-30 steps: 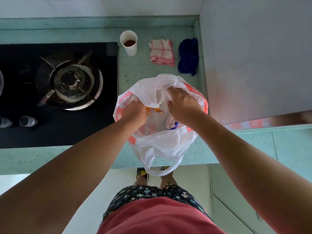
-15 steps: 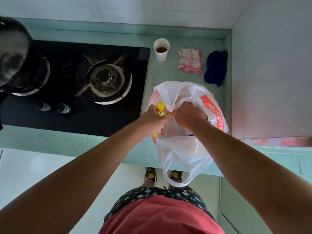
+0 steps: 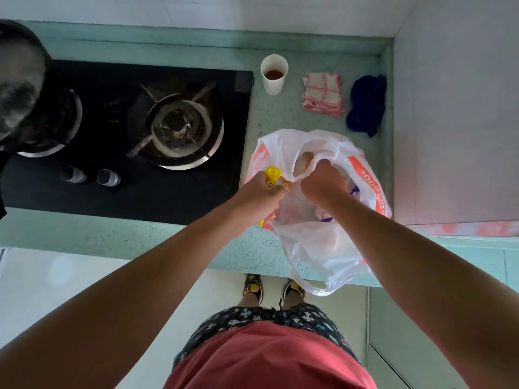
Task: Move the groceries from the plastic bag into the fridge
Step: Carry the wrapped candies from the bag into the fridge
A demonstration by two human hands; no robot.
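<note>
A white plastic bag [image 3: 328, 245] with orange print sits on the green counter [image 3: 280, 119], its lower handle hanging over the front edge. My left hand [image 3: 259, 199] is closed around a yellow packet [image 3: 271, 176] at the bag's left rim, the packet's top sticking up above my fingers. My right hand [image 3: 323, 183] grips the bag's white upper handle and holds the mouth apart. Inside the bag something purple [image 3: 354, 190] shows beside my right wrist; the other contents are hidden. No fridge is in view.
A black gas hob [image 3: 126, 141] fills the counter's left, with a dark pot [image 3: 19, 85] at its far left. Behind the bag stand a white cup [image 3: 274, 74] of brown liquid, a pink checked cloth [image 3: 323, 95] and a blue cloth [image 3: 365, 105]. A white wall [image 3: 455, 108] borders the right.
The yellow packet has come up out of the bag's left side in my left hand. My right hand shifted from inside the bag to its upper handle. The view swung left.
</note>
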